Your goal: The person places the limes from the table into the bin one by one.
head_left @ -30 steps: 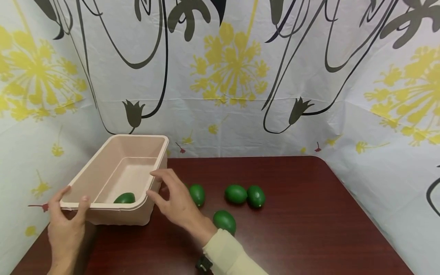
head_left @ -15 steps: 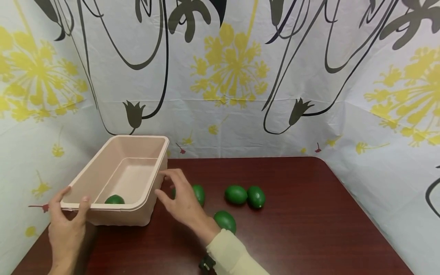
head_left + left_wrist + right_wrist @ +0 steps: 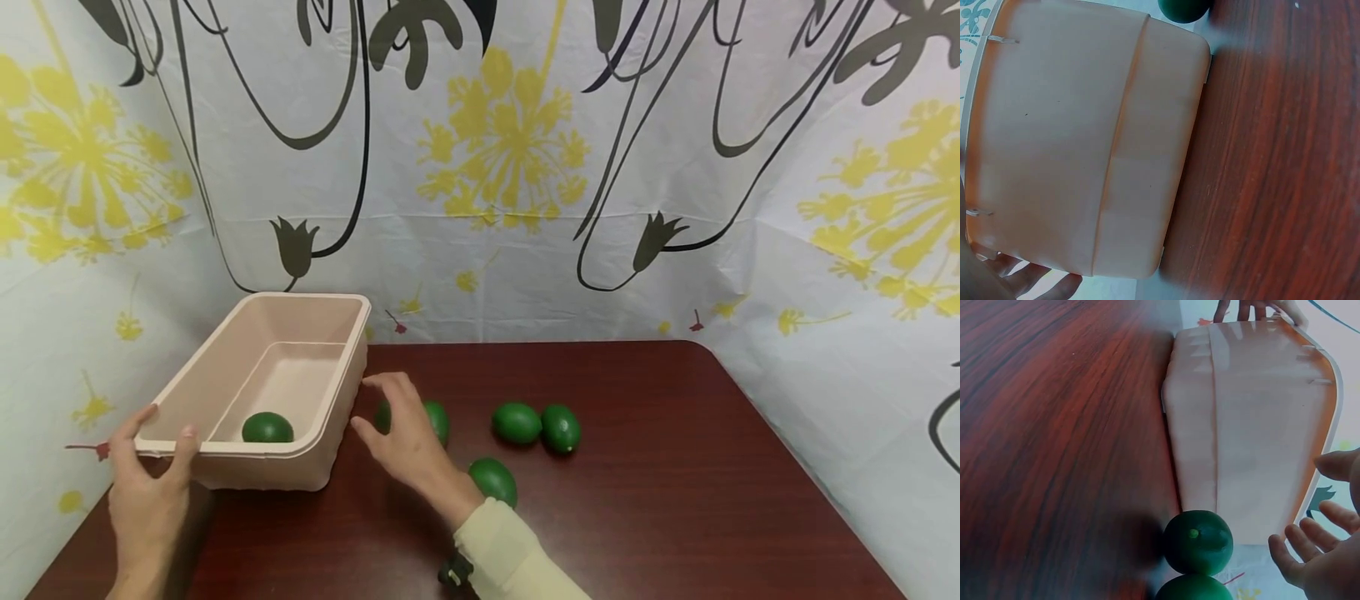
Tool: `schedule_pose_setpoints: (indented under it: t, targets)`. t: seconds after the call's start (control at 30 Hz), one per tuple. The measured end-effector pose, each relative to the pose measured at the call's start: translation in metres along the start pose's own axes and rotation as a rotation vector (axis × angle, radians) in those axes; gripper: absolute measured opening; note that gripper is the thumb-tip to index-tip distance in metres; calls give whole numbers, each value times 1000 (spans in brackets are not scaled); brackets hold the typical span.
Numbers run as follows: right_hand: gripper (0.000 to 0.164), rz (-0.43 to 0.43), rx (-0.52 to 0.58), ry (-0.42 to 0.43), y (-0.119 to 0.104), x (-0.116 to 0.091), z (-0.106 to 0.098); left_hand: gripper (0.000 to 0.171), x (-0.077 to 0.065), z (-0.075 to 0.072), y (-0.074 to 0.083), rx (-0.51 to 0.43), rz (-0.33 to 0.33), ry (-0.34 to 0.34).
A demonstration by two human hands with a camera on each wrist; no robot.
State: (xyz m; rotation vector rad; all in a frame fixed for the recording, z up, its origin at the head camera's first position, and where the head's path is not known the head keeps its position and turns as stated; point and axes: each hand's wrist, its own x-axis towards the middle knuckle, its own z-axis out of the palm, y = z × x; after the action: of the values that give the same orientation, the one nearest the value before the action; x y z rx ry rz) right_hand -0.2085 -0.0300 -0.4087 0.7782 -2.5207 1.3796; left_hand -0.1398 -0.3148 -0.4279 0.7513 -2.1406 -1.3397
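Note:
My left hand [image 3: 146, 500] grips the near left corner of a beige plastic bin [image 3: 255, 471], with the thumb at the front rim and fingers at the left side. One dark green lime [image 3: 267, 427] lies inside the bin near its front wall. My right hand [image 3: 408, 442] is held beside the bin's right wall, fingers spread and loosely bent, holding nothing. Two limes on the table, one of them the lime [image 3: 437, 421], are partly hidden behind this hand. In the right wrist view a lime [image 3: 1198, 542] with a pale stem spot shows below the fingers.
Two limes touch at mid-table, the left lime [image 3: 516, 423] and the right lime [image 3: 561, 428]. Another lime [image 3: 492, 482] lies nearer, by the right sleeve [image 3: 517, 550]. The dark red-brown table [image 3: 675, 500] meets a patterned cloth [image 3: 487, 275] behind and at both sides.
My right hand has moved rightward, away from the bin's rim. The lime inside the bin has rolled left, then back right. My left hand has kept its grip.

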Motion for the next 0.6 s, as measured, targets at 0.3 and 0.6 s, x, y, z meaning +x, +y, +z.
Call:
schedule_pose_setpoints:
  t: [0.3,0.6]
  targets:
    - [52,47,-38,-7,5,1,4,69,0,-1,0,-1,13,6]
    - [52,80,-58,-27,9,2,6,68,0,0,0,-7,9,1]
